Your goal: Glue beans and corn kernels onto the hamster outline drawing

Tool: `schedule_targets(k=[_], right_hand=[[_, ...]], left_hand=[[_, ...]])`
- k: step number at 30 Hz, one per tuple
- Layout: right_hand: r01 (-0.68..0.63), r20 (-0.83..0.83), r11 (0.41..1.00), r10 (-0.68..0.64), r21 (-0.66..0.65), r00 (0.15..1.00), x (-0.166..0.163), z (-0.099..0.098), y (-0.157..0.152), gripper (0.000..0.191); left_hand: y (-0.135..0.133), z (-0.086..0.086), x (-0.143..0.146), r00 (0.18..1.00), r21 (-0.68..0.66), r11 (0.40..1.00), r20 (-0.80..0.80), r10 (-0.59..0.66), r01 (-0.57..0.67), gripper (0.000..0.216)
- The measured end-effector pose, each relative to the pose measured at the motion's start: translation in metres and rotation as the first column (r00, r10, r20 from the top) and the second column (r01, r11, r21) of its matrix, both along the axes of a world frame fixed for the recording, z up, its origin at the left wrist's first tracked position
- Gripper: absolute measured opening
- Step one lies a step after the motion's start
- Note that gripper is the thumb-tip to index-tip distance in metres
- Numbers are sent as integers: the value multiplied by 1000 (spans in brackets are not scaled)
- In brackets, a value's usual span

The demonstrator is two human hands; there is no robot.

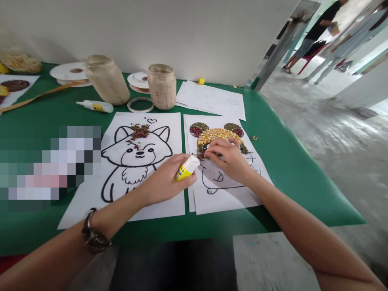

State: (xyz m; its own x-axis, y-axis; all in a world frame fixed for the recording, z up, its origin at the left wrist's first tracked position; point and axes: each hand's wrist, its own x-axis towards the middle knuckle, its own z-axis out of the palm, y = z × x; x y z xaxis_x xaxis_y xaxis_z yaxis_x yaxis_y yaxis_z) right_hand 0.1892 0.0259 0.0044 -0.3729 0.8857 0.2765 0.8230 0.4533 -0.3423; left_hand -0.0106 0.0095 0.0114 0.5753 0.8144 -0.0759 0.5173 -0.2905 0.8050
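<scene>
My left hand is closed around a small yellow and white glue bottle, resting on the sheet with a fox outline that has red seeds on its forehead. My right hand lies on the neighbouring sheet with a mouse drawing, fingers bent and pressed together on the yellow corn kernels that fill the mouse's head. Whether the fingertips pinch a seed is hidden. The mouse's ears hold red and green seeds.
On the green table stand two jars, tape rolls, a glue bottle and loose sheets. A pixelated patch covers the left. People stand far off at the upper right on a concrete floor.
</scene>
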Motion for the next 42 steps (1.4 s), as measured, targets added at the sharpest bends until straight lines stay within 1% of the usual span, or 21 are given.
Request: schedule_targets(k=[3,6,13,19,23,27,33,36,39,42], right_hand=[[29,-45,1000,-29,-5,999,0,3,0,20],[37,-70,999,-38,-7,997,0,4,-1,20],[24,-58,1000,-25,-6,998,1,2,-2,19],[-3,-30,999,4,54,1000,2,-1,-1,20],[3,-29,999,-1,48,1000,2,-2,-1,20],[-2,-36,999,4,42,999,2,-2,-1,20],[-3,-21,999,4,33,1000,3,-3,-1,21],[-33,4,999,33,40,999,3,-2,-2,19],[-94,64,994,91,49,994,2,-2,-2,18],[-133,92,990,128,54,988,1,-5,-3,20]], left_hand=[[0,1,0,1000,3,1000,0,0,0,13],[0,1,0,1000,-24,1000,19,-3,4,14],[0,-3,0,1000,-48,999,21,3,-2,16],[1,0,1,1000,-13,1000,-24,1,-1,17],[1,0,2,999,13,1000,-49,-4,5,18],[0,-1,2,999,35,999,-33,-17,18,17],[0,1,2,998,36,999,-57,-24,26,18],[1,3,2,998,28,999,-51,-33,35,18],[1,3,1,998,16,999,-43,-40,41,21],[2,2,1,996,0,999,-75,-41,41,24]])
